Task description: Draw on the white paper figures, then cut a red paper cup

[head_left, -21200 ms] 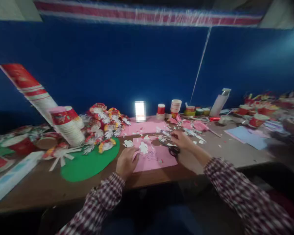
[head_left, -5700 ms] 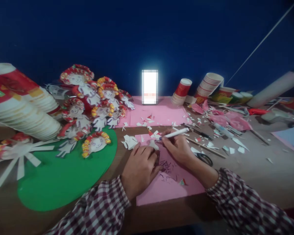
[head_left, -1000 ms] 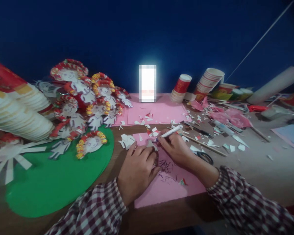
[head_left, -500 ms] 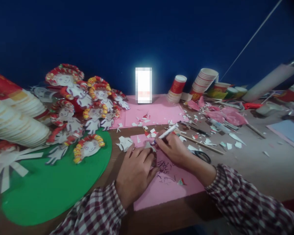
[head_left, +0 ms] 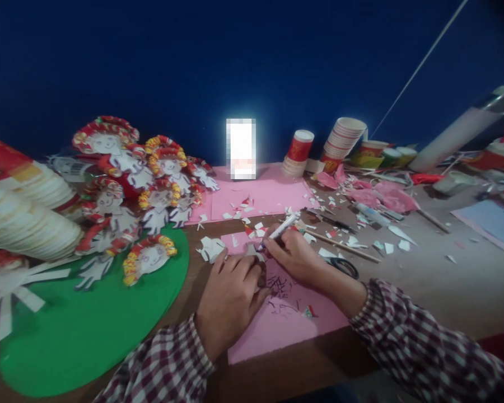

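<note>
My right hand (head_left: 292,252) is closed round a white marker (head_left: 284,225), whose dark tip points down and left at a small paper cutout (head_left: 255,249). Fingers bent over that cutout, my left hand (head_left: 233,294) holds it against a pink sheet (head_left: 285,333). Much of the cutout is hidden under the fingers. Dark pen strokes (head_left: 278,288) mark the pink sheet between my hands. Another white paper cutout (head_left: 210,249) lies just beyond my left fingertips. Black scissor handles (head_left: 348,267) rest beside my right wrist.
Paper dolls with red and yellow twisted hair (head_left: 157,204) crowd the left, partly over a green sheet (head_left: 88,336). Stacked paper cups (head_left: 33,218) lie at far left; more cups (head_left: 344,137) stand behind. A wooden stick (head_left: 348,246) and paper scraps spread rightward. A lit screen (head_left: 242,148) stands behind.
The whole view has shifted slightly, so things appear a little further left. Both hands keep nearly the same pose, with the marker still at the cutout.
</note>
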Demonstrator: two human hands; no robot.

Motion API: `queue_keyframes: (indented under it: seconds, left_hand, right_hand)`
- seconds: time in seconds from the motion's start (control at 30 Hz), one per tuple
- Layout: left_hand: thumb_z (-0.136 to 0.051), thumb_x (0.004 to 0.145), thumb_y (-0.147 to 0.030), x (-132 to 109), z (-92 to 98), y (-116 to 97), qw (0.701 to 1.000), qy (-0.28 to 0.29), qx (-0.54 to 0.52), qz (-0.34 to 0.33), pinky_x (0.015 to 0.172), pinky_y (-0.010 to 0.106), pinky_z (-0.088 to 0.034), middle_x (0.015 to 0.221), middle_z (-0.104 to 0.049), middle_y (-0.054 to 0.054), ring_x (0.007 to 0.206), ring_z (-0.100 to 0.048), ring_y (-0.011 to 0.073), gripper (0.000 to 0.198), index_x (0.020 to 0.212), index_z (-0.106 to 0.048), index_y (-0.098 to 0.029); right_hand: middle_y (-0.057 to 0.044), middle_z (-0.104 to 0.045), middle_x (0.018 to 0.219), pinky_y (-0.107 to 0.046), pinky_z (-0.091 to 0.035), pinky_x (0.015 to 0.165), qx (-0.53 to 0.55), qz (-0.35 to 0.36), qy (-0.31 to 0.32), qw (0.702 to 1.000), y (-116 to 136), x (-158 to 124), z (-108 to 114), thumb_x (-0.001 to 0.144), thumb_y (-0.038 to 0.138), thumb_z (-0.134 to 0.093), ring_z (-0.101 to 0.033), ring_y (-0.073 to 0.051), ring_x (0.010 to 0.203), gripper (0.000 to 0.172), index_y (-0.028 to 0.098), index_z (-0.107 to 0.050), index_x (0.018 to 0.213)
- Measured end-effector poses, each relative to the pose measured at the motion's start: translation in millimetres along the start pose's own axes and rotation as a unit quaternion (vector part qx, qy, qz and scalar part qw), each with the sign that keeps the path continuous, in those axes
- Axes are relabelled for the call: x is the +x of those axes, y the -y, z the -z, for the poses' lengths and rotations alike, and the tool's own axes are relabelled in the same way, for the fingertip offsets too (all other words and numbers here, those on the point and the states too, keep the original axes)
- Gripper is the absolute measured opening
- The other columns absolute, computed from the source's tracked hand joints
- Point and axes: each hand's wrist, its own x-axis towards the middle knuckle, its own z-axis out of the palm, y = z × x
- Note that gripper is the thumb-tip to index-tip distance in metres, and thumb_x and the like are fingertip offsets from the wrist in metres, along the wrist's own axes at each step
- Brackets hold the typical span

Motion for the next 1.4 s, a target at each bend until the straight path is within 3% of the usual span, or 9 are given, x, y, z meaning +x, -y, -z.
queue_keyframes:
  seconds: [0.83, 1.4]
  left_hand:
    - [-0.05, 0.087, -0.041, -0.3, -0.4, 0.0, 1.0, 0.005, 0.009, 0.0, 0.102, 0.052, -0.029, 0.11, -0.059, 0.007, 0.105, -0.051, 0.0248, 0.031, 0.104, -0.058, -0.018]
    - [-0.05, 0.087, -0.04, 0.1, -0.5, 0.6, 1.0, 0.004, 0.011, -0.006, 0.1, 0.052, -0.03, 0.108, -0.06, 0.007, 0.104, -0.052, 0.0252, 0.03, 0.105, -0.058, -0.018]
  right_hand:
    - [0.0, -0.052, 0.055, -0.025, -0.032, 0.055, -0.009, 0.003, -0.016, 1.0, 0.0, -0.1, 2.0, 0.085, 0.028, -0.048, -0.046, -0.012, 0.057, 0.024, 0.015, -0.055, 0.067]
    - [-0.001, -0.054, 0.057, -0.025, -0.033, 0.056, -0.016, 0.006, -0.013, 1.0, 1.6, -0.6, 3.1, 0.085, 0.026, -0.047, -0.048, -0.013, 0.058, 0.02, 0.015, -0.058, 0.073]
